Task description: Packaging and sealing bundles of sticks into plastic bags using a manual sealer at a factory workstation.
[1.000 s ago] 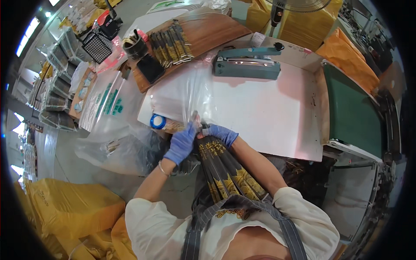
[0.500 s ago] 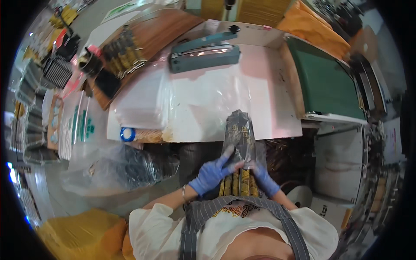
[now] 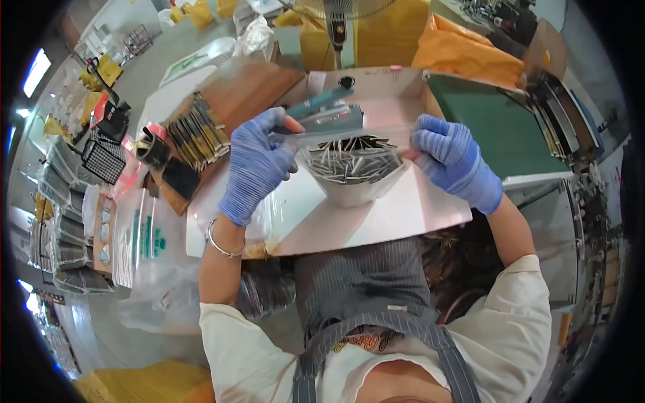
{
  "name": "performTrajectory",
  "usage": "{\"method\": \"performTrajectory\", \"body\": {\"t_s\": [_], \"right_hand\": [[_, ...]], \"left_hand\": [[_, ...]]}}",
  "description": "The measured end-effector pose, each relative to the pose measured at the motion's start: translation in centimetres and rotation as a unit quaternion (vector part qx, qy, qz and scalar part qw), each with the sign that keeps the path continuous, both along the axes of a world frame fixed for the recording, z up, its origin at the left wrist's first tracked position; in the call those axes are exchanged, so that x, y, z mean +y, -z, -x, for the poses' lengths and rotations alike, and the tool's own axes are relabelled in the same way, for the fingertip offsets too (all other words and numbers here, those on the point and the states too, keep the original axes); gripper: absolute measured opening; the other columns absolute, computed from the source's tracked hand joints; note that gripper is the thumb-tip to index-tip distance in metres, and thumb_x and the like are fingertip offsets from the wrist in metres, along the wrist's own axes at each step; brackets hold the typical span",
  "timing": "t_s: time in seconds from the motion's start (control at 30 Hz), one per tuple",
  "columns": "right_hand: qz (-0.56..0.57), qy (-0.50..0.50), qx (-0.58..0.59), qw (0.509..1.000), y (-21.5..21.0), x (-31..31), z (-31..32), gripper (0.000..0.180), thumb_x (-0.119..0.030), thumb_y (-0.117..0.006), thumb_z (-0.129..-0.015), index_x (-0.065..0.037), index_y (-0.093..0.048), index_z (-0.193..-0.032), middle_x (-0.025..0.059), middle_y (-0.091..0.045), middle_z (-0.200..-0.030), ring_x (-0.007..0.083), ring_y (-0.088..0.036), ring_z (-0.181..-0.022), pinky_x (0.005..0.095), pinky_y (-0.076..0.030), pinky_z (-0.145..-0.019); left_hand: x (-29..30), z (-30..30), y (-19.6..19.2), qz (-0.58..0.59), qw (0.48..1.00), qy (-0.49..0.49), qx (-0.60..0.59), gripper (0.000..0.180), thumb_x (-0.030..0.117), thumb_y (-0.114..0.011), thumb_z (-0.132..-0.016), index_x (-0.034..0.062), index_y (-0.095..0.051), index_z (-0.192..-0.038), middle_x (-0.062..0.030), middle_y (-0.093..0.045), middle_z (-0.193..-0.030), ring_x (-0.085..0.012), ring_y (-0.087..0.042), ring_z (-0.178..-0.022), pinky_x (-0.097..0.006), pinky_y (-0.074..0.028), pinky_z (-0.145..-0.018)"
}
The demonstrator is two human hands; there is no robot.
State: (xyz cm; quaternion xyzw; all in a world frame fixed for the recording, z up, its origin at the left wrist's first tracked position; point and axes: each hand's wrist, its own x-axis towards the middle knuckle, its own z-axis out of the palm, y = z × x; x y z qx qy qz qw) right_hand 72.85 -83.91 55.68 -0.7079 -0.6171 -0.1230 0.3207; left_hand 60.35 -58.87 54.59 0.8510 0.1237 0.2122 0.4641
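Observation:
Held up over the white table [image 3: 302,228] is a clear plastic bag [image 3: 356,191], its upper edge stretched between my two hands. Inside it stand many thin, flat pieces [image 3: 349,164], dark and silvery at their ends; their exact kind is unclear. My left hand [image 3: 255,168], in a blue knit glove with bare fingertips, pinches the bag's left corner. On the other corner my right hand [image 3: 453,161], gloved alike, is closed. Just behind the bag is a blue-grey bench heat sealer [image 3: 332,117] with its arm raised, partly hidden by the bag and my left hand.
On a brown board [image 3: 242,87] at the left lies a row of dark and gold slim packets [image 3: 198,138], near a dark cup [image 3: 153,151]. Clear bags [image 3: 144,228] hang at the table's left. A green panel [image 3: 490,124] borders the right; a fan [image 3: 338,27] stands behind.
Both hands have risen from my lap to above the table and spread apart, bringing the filled bag up. Its open end now faces the sealer, and the view has tilted upward.

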Motion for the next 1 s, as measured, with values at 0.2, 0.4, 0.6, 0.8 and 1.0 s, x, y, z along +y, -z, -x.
{"method": "performTrajectory", "body": {"t_s": [0.2, 0.4, 0.6, 0.8, 1.0], "right_hand": [[0.043, 0.092, -0.115, 0.988, 1.3, 2.3, -1.3, 0.019, -0.016, -0.066, -0.076, -0.001, -0.053, -0.077, 0.0126, -0.050, -0.074, 0.0324, -0.053, -0.073, 0.0388, -0.043, -0.066], [-0.037, 0.141, -0.227, 0.963, 6.0, 3.1, 4.3, 0.033, -0.016, -0.065, -0.068, -0.001, -0.054, -0.095, 0.0154, -0.053, -0.088, 0.0311, -0.054, -0.083, 0.0417, -0.044, -0.073], [-0.124, -0.028, -0.103, 0.987, 3.7, 7.1, 0.1, 0.014, -0.006, -0.062, -0.069, -0.003, -0.053, -0.079, 0.0110, -0.051, -0.064, 0.0310, -0.052, -0.050, 0.0396, -0.041, -0.047], [-0.084, 0.269, -0.053, 0.958, 17.1, 17.9, -18.3, 0.012, -0.015, -0.056, -0.085, -0.004, -0.055, -0.092, 0.0184, -0.058, -0.081, 0.0337, -0.058, -0.071, 0.0386, -0.046, -0.061], [-0.214, 0.134, 0.198, 0.947, 10.6, 26.6, -16.4, 0.016, -0.018, -0.053, -0.090, -0.006, -0.055, -0.100, 0.0103, -0.057, -0.078, 0.0198, -0.056, -0.071, 0.0310, -0.045, -0.065]], "left_hand": [[0.8, -1.8, 3.0, 0.190, 0.981, 0.012, -0.032, 0.005, -0.002, -0.051, -0.080, -0.0004, -0.055, -0.077, -0.0070, -0.059, -0.069, -0.0137, -0.061, -0.052, -0.024, -0.050, -0.043], [-6.3, 2.0, 2.4, 0.212, 0.945, 0.195, -0.157, 0.005, 0.001, -0.060, -0.080, 0.0026, -0.055, -0.082, -0.0113, -0.060, -0.080, -0.0163, -0.062, -0.060, -0.025, -0.050, -0.049], [-5.7, 0.5, 11.0, 0.127, 0.969, 0.146, -0.152, 0.071, 0.042, -0.083, -0.061, 0.0032, -0.053, -0.112, -0.0158, -0.049, -0.123, -0.0220, -0.052, -0.109, -0.036, -0.046, -0.088], [-4.6, -10.2, 18.2, 0.435, 0.893, 0.108, -0.047, 0.052, 0.006, -0.079, -0.065, 0.0037, -0.056, -0.112, -0.0019, -0.063, -0.097, -0.0125, -0.059, -0.087, -0.028, -0.049, -0.079], [3.3, -17.4, 21.6, 0.506, 0.862, 0.007, -0.025, 0.029, 0.018, -0.073, -0.073, 0.0050, -0.063, -0.097, -0.0008, -0.063, -0.084, -0.0113, -0.059, -0.072, -0.025, -0.050, -0.065]]}}
